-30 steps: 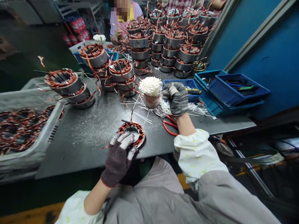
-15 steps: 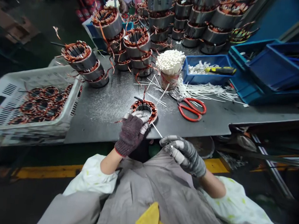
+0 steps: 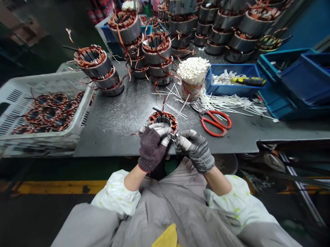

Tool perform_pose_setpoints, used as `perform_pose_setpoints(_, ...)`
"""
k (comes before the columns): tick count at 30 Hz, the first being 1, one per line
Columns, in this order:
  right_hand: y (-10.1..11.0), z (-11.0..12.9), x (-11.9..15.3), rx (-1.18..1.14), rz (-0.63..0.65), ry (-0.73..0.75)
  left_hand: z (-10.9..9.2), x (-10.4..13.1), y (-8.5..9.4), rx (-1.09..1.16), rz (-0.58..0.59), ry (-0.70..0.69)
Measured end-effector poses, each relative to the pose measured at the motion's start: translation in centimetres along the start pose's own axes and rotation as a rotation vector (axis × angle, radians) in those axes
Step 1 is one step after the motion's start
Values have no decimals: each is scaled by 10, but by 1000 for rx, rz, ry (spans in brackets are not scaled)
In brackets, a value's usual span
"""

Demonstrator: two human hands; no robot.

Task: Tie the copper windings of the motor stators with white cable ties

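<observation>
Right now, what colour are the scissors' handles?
The scissors' handles are red, seen best in the head view.

The dark tabletop (image 3: 110,117) gives a hand room on the left, between the white crate (image 3: 81,129) and the copper-wound ring (image 3: 163,118). Right of the ring, red-handled scissors (image 3: 215,124) and scattered white sticks (image 3: 228,104) obstruct a low pass.

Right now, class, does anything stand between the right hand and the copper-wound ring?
Nothing visible does: the right hand is at the near right side of the copper-wound ring. The red-handled scissors lie farther right.
</observation>
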State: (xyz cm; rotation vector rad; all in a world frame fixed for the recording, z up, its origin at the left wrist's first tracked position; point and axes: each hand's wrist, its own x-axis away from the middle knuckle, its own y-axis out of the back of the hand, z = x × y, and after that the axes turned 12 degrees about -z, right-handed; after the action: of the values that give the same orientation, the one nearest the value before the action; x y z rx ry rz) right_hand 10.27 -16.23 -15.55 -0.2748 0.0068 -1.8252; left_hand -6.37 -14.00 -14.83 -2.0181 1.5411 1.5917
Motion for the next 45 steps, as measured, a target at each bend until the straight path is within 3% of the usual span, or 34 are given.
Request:
perform_pose_setpoints(7, -3, 0, -13, 275, -26, 245, 4, 0, 3, -27, 61, -32)
perform_pose_setpoints(16, 4, -4, -15, 303, 9, 382, 4, 0, 4, -53, 84, -51)
perform_pose_setpoints(24, 7, -5, -15, 288, 3, 380, 3, -1, 6, -76, 163, -31)
perform_pose_setpoints(38, 7, -5, -20, 347, 42, 460, 3, -2, 6, -66, 102, -92)
perform_pose_setpoints(45, 6, -4, -18, 314, 37, 414, 4, -2, 8, -89, 173, -76)
